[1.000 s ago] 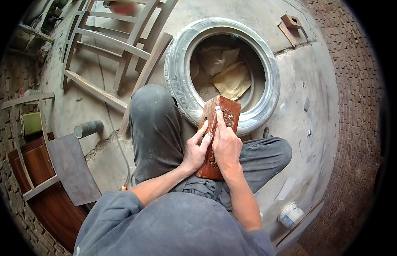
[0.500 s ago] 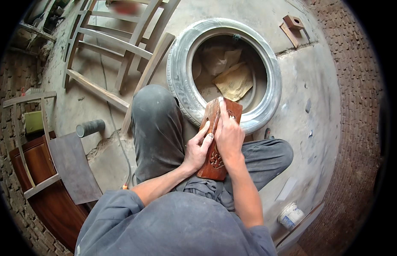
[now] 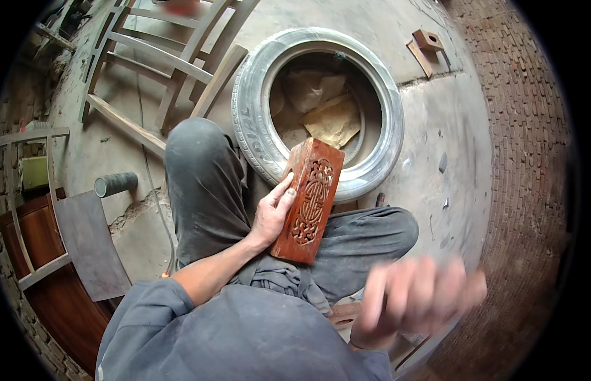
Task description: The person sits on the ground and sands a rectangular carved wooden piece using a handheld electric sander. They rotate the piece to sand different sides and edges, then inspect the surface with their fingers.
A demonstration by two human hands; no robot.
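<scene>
A reddish-brown wooden box (image 3: pixel 315 202) with pierced carving on its face stands tilted over my lap, its far end overlapping the near rim of a tyre (image 3: pixel 388 111). My left hand (image 3: pixel 271 217) is closed around the box's left side, thumb toward the carved face. Away from the box, my right hand (image 3: pixel 415 298) is raised at the lower right, above the floor. Motion smears its fingers, which look bent, and whether anything is in them does not show. Inside the tyre lies a yellowish sheet (image 3: pixel 333 122).
Wooden frames (image 3: pixel 181 63) lie on the floor at far left. A grey cylinder (image 3: pixel 115 184), a grey curved panel (image 3: pixel 92 244) and a dark red-brown panel (image 3: pixel 60 311) are at left. A small wooden block (image 3: pixel 427 40) lies far right, near a brick surface (image 3: pixel 524 127).
My right hand has left the box's upper end and swung down to the right. The carved face is now uncovered, while my left hand keeps hold of the box. The whole view has shifted slightly.
</scene>
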